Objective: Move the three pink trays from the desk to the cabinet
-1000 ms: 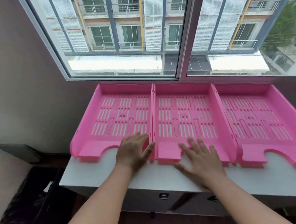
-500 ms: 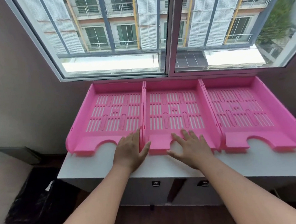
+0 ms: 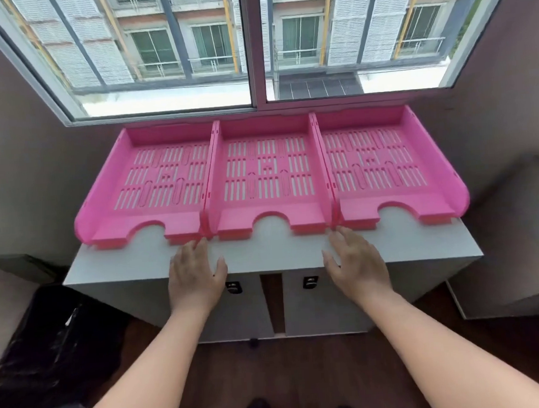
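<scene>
Three pink slotted trays stand side by side on a white cabinet top point(image 3: 265, 253) under the window: the left tray point(image 3: 153, 179), the middle tray point(image 3: 266, 172) and the right tray point(image 3: 379, 165). My left hand point(image 3: 195, 277) hovers flat over the cabinet's front edge, fingertips just short of the seam between the left and middle trays. My right hand point(image 3: 357, 264) is spread open near the seam between the middle and right trays. Neither hand holds anything.
The window point(image 3: 252, 47) rises right behind the trays. Below are two cabinet doors with small dark handles point(image 3: 234, 287). A black bag point(image 3: 55, 336) lies on the floor at left, and a pale piece of furniture point(image 3: 516, 236) stands at right. My feet show on the dark wood floor.
Both hands have pulled back off the middle tray's front edge toward me and spread wider apart. The view has stepped back, showing all three trays squarely.
</scene>
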`<state>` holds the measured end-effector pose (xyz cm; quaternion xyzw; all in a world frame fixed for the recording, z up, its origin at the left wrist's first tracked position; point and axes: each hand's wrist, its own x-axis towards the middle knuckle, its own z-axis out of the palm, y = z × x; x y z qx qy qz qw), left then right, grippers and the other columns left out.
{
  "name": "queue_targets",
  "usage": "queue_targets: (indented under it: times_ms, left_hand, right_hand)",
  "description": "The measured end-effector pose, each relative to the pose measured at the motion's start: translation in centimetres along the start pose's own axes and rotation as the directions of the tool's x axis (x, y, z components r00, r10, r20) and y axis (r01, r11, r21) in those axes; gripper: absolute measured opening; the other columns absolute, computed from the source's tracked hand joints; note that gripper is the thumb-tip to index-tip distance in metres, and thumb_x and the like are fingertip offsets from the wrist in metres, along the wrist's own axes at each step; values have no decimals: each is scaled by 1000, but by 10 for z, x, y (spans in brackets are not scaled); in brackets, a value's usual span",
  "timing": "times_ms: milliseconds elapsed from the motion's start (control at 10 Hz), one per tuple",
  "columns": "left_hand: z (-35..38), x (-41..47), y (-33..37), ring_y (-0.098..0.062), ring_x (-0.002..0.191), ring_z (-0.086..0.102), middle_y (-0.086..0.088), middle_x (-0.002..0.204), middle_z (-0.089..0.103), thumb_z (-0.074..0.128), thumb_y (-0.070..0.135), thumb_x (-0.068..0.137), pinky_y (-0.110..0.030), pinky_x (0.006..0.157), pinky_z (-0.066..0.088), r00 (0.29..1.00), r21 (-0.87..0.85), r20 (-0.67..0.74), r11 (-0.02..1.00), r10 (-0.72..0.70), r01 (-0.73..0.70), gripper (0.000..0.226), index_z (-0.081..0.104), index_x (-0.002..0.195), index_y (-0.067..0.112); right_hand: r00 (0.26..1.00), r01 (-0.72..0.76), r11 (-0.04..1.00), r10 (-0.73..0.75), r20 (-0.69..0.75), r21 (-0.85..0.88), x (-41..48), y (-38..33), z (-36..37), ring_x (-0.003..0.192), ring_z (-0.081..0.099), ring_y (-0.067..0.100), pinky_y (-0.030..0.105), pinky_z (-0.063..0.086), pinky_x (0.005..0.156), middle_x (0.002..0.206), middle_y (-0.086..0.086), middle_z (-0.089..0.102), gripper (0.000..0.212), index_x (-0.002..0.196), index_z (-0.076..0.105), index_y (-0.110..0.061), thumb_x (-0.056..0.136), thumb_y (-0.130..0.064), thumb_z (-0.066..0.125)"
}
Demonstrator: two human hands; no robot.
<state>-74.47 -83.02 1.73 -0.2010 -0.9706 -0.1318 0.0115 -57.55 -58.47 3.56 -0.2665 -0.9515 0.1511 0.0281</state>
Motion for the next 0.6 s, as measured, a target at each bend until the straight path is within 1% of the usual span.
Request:
queue_targets:
  times_ms: [100,200,300,400,500,600]
  left_hand:
    - [3,5,-3,-34,137,36,-17,145,44,41,51,91,-52,115,27,998,51,59,999,-17,14,65,43,143,11]
    - [5,9,-4,-33,140,31,-17,147,41,37,57,88,-52,118,21,998,23,40,998,-58,57,69,42,141,13]
    - [13,2,1,-29,149,11,-16,159,23,25,61,90,-48,121,2,993,9,72,995,-97,97,76,25,152,16]
    - [19,-2,0,-25,150,-4,-13,164,9,15,64,91,-43,120,-8,991,23,85,995,-100,98,80,10,156,18]
    - [15,-4,2,-24,150,-8,-12,165,5,13,65,92,-43,119,-10,989,21,104,994,-106,104,80,5,157,19]
    - [17,-5,2,-24,150,-7,-12,165,7,15,64,93,-44,120,-8,991,33,90,994,-104,101,79,6,157,19]
  right_hand:
    - [993,-73,992,81,81,-100,2,20,-3,149,28,27,44,18,123,159,9,35,64,155,32,-18,99,-49,35]
    - [995,-79,990,85,48,-113,8,25,-1,146,33,27,44,16,124,154,10,42,64,149,40,-14,97,-52,36]
    - [989,-139,987,142,37,-79,7,20,7,151,24,28,44,6,125,159,12,34,68,151,35,-12,97,-54,30]
    - [986,-159,984,163,46,-81,4,17,13,154,15,27,44,2,126,163,11,25,73,156,22,-12,97,-55,20]
    - [984,-168,984,171,51,-59,0,13,9,154,15,27,45,5,126,164,10,25,72,157,20,-12,98,-54,23]
    - [982,-188,979,185,37,79,1,2,-9,150,28,23,44,9,126,158,7,39,62,152,35,-11,100,-45,38]
